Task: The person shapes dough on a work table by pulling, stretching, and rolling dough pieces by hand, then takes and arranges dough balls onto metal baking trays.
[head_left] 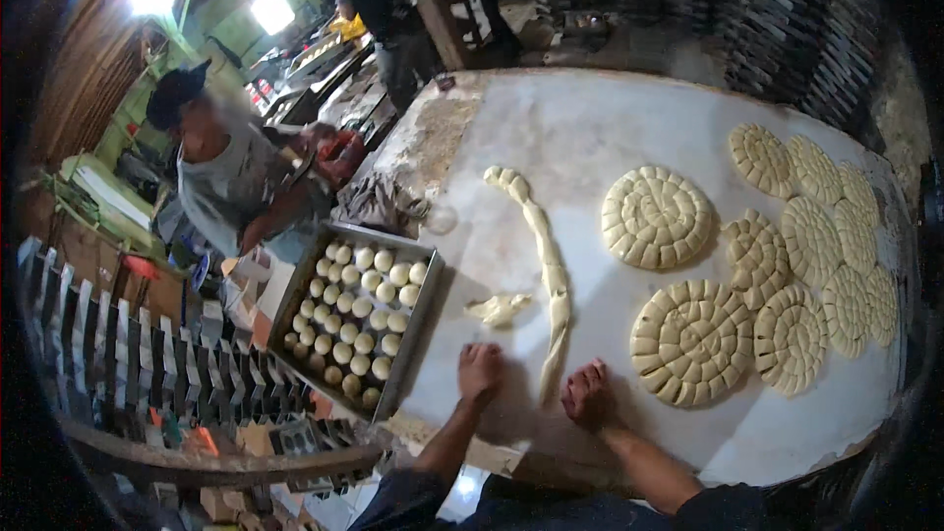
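A long, twisted strip of pale dough (551,270) runs across the floured tabletop toward me, with its near end tapering between my hands. My left hand (480,374) rests on the table to the left of that end, its fingers curled under. To the right of it, my right hand (588,396) is closed like a fist. Neither hand visibly touches the strip, and the insides of both are hidden. Just beyond my left hand lies a small, irregular scrap of dough (500,310). A large coiled dough round (691,342), cut into segments, lies right of my right hand.
More coiled rounds (657,217) cover the table's right side. A metal tray (411,339) of dough balls stands at the left edge. Past it, a person in a cap (241,172) handles something red. Stacked dark trays (796,29) rise behind; two people work farther back.
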Demonstrator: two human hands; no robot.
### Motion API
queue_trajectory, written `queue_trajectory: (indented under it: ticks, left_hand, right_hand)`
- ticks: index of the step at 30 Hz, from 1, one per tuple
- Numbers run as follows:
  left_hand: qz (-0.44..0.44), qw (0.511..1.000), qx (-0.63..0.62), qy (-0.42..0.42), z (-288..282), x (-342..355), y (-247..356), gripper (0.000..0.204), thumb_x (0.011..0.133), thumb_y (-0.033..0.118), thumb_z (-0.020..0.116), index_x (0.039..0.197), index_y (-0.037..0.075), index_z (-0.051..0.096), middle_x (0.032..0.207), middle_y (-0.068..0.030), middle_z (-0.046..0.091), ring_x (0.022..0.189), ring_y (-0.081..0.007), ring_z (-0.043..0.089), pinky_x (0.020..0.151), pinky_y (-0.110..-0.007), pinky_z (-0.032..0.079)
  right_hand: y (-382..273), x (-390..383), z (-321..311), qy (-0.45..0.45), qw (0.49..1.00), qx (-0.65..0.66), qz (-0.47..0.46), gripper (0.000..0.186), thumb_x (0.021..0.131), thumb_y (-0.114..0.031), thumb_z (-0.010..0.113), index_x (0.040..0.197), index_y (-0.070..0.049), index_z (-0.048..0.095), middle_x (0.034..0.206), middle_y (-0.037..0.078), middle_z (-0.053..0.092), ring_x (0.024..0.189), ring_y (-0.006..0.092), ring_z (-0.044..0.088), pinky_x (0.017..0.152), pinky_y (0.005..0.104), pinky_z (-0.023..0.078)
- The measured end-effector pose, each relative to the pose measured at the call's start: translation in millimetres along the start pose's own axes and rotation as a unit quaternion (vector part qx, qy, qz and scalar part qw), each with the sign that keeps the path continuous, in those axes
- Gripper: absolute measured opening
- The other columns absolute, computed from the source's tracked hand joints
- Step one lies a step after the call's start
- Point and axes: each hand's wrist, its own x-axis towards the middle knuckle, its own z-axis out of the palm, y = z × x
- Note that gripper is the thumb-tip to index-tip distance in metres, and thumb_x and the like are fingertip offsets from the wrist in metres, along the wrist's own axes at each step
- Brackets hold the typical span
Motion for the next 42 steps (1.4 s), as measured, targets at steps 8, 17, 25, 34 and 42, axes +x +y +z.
queue_trajectory:
  ticks: [8,17,25,34,42]
  left_hand:
    - [0.082,0.992,0.022,-0.094,-14.5,-76.3,-35.0,0.018,0.082,0.020,0.059,0.097,0.009,0.060,0.093,-0.0109,0.059,0.091,-0.0333,0.053,0.080,-0.047,0.041]
    - [-0.151,0.966,-0.118,-0.172,-1.0,-10.1,36.8,0.025,0.069,0.013,0.067,0.094,0.011,0.064,0.102,-0.0083,0.065,0.102,-0.0314,0.056,0.090,-0.040,0.044]
    - [0.025,0.985,-0.169,0.018,-108.7,-126.9,4.8,0.072,0.073,0.014,0.071,0.138,0.005,0.040,0.136,-0.0206,0.043,0.124,-0.0375,0.043,0.106,-0.043,0.037]
    - [-0.366,0.905,-0.139,0.168,-213.3,-468.1,-130.0,0.058,0.076,0.017,0.073,0.126,0.002,0.049,0.112,-0.0195,0.056,0.098,-0.0324,0.058,0.087,-0.041,0.049]
    - [-0.524,0.726,-0.176,0.408,-275.4,-609.9,-139.8,0.046,0.081,0.018,0.074,0.122,0.005,0.055,0.110,-0.0127,0.060,0.090,-0.0211,0.062,0.078,-0.033,0.052]
  right_hand:
    - [23.1,-64.0,-8.9,-0.165,0.983,0.065,0.040,0.020,0.083,-0.014,0.058,0.092,0.004,0.058,0.095,0.023,0.058,0.098,0.0421,0.054,0.097,0.0557,0.040]
    - [-32.1,-42.2,35.2,-0.018,0.994,0.037,0.097,0.012,0.083,-0.010,0.057,0.088,0.001,0.055,0.093,0.019,0.053,0.097,0.0400,0.051,0.099,0.0550,0.035]
    - [-85.4,-10.5,-36.2,-0.021,0.994,-0.090,-0.058,0.039,0.075,-0.015,0.070,0.109,-0.002,0.056,0.109,0.018,0.053,0.106,0.0379,0.051,0.096,0.0518,0.037]
    - [-476.4,50.7,137.0,-0.175,0.883,0.325,-0.291,0.027,0.079,-0.013,0.064,0.103,-0.002,0.059,0.095,0.017,0.062,0.092,0.0341,0.059,0.084,0.0403,0.047]
    - [-459.5,-80.4,375.3,-0.785,0.598,-0.032,-0.158,0.051,0.084,-0.048,0.059,0.118,-0.011,0.063,0.111,0.020,0.065,0.107,0.0351,0.059,0.093,0.0423,0.046]
